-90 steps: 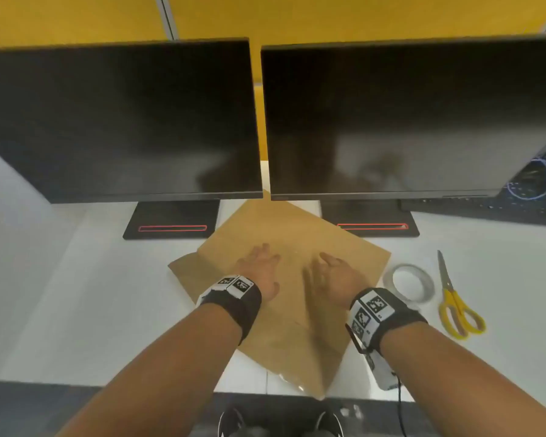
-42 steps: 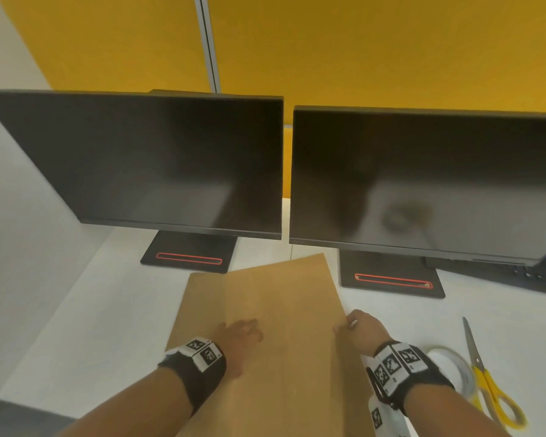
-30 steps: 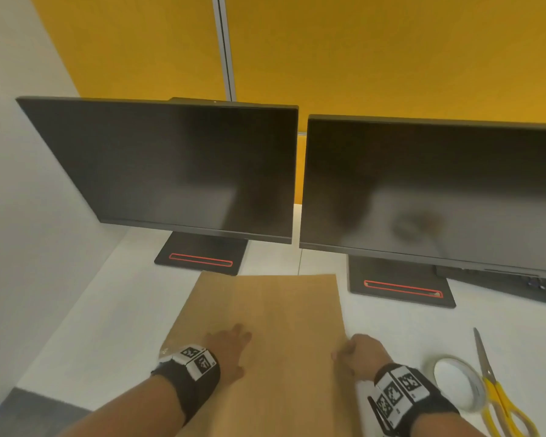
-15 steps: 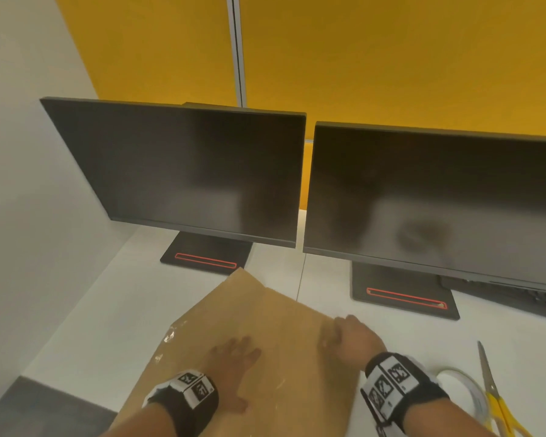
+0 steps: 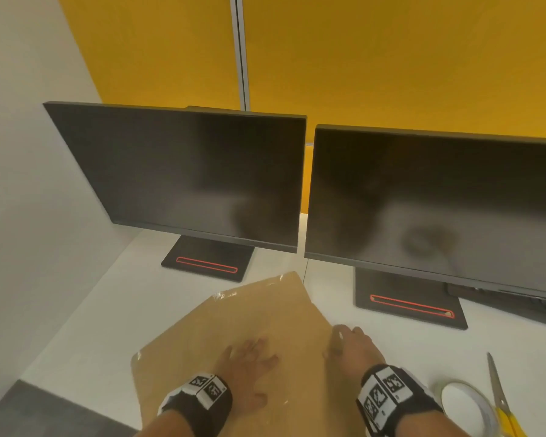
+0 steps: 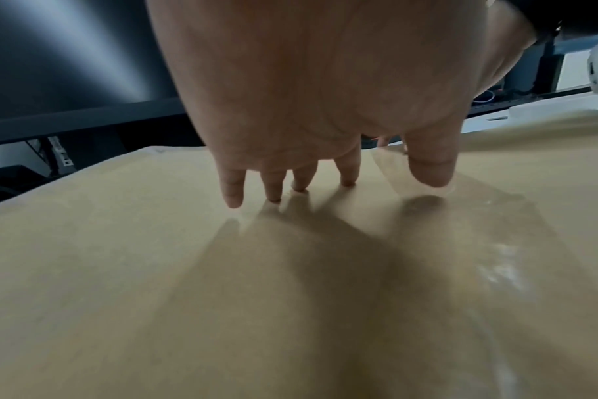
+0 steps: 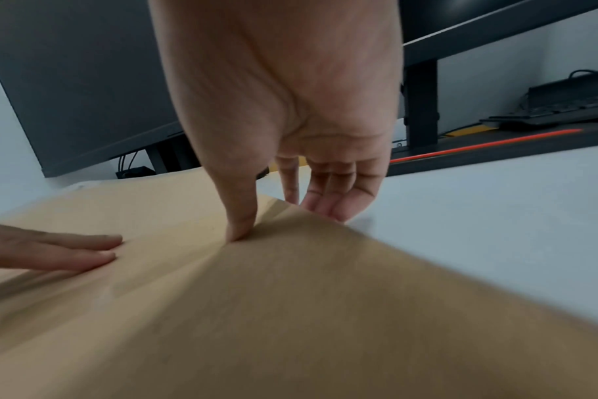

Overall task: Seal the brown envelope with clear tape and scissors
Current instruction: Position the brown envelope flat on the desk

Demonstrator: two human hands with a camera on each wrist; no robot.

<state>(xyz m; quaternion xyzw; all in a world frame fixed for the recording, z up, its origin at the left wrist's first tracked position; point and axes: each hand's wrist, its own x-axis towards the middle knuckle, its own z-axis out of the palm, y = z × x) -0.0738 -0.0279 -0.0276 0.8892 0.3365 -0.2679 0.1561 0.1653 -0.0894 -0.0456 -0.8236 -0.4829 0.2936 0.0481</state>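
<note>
The brown envelope [image 5: 249, 326] lies skewed on the white desk, with a glossy clear strip [image 6: 478, 221] across it. My left hand [image 5: 249, 364] lies flat on its middle, and its straight fingers [image 6: 233, 189] press the paper. My right hand [image 5: 344, 342] pinches the envelope's right edge [image 7: 291, 213], thumb [image 7: 239, 224] on top and fingers curled beneath, lifting it slightly. The roll of clear tape [image 5: 464, 408] and the yellow-handled scissors [image 5: 499, 402] lie untouched at the lower right.
Two dark monitors [image 5: 196, 175] [image 5: 439, 203] on black bases [image 5: 208, 261] stand close behind the envelope. A keyboard [image 5: 511, 307] sits at the far right. A white wall closes the left side, and the desk's front edge [image 5: 60, 392] is at the lower left.
The envelope has turned on the desk under both hands, and its far corner has swung to the right. My left hand stays flat on it while my right keeps hold of the right edge.
</note>
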